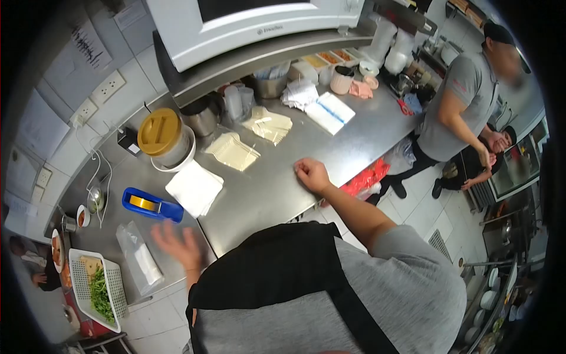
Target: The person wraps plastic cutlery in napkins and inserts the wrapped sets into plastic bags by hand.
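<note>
My left hand (177, 245), slightly blurred, hovers over the left part of the steel counter with its fingers spread and nothing in them. Close to its fingertips is a blue tape dispenser (171, 210) with a yellow roll. A clear plastic bag (144, 259) with something white inside lies just left of that hand. My right hand (312, 175) rests on the counter, fingers curled in, with nothing visible in it. Between the two hands sits a stack of white napkins (194, 187). Packs of pale wooden-looking cutlery in clear wrap (234, 152) lie beyond my right hand.
A tub with a mustard-yellow lid (159, 131) stands at the back left, below a shelf bearing a microwave (253, 26). A white basket (118, 283) of greens is at the far left. Two people stand at the right, one in a grey shirt (466, 100).
</note>
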Demonstrator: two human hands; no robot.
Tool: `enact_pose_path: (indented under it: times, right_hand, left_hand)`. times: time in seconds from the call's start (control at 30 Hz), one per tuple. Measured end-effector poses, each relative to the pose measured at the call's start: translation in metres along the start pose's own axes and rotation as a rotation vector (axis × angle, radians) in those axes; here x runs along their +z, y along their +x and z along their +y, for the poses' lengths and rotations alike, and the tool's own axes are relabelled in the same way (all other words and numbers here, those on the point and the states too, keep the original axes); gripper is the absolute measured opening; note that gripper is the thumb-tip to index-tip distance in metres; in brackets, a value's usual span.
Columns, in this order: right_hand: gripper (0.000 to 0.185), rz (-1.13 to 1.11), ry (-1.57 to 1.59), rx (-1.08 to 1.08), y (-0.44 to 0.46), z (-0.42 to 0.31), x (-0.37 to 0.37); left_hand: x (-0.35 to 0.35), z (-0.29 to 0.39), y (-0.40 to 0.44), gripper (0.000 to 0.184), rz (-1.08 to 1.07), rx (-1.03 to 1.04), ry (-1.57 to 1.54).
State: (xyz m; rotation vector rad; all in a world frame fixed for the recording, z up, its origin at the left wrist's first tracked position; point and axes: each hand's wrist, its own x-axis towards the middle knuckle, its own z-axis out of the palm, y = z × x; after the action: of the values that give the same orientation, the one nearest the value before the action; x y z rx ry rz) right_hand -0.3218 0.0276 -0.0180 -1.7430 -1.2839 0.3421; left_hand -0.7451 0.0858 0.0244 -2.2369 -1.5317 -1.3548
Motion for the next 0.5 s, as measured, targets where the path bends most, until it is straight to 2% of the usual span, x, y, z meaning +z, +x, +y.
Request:
enact_pose_path:
  times: [0.07, 0.13, 0.23, 0.3, 0.4, 0.5]
  right_hand:
    - [0.009, 0.039, -0.036, -0.083, 0.001, 0.001, -0.002]
    - [0.009, 0.051, -0.04, -0.142, 0.0, 0.008, 0.001]
    - [0.008, 0.06, -0.085, -0.169, -0.001, 0.009, -0.001]
    - [0.01, 0.01, -0.032, -0.22, -0.002, 0.015, -0.004]
    - [0.022, -0.083, 0.008, -0.262, 0.009, 0.015, -0.029]
    - [0.041, -0.052, -0.194, -0.221, 0.06, 0.046, -0.07]
  left_hand:
    - [0.015, 0.052, -0.032, 0.057, -0.182, -0.005, -0.131]
    - [0.043, 0.055, -0.072, 0.052, -0.295, 0.075, -0.302]
    - [0.052, 0.057, -0.073, 0.045, -0.338, 0.141, -0.394]
    - [0.039, 0.072, -0.054, 0.039, -0.371, 0.136, -0.33]
    - [0.036, 0.074, -0.041, 0.034, -0.301, 0.144, -0.244]
    - [0.048, 0.069, -0.03, 0.034, -0.27, 0.139, -0.224]
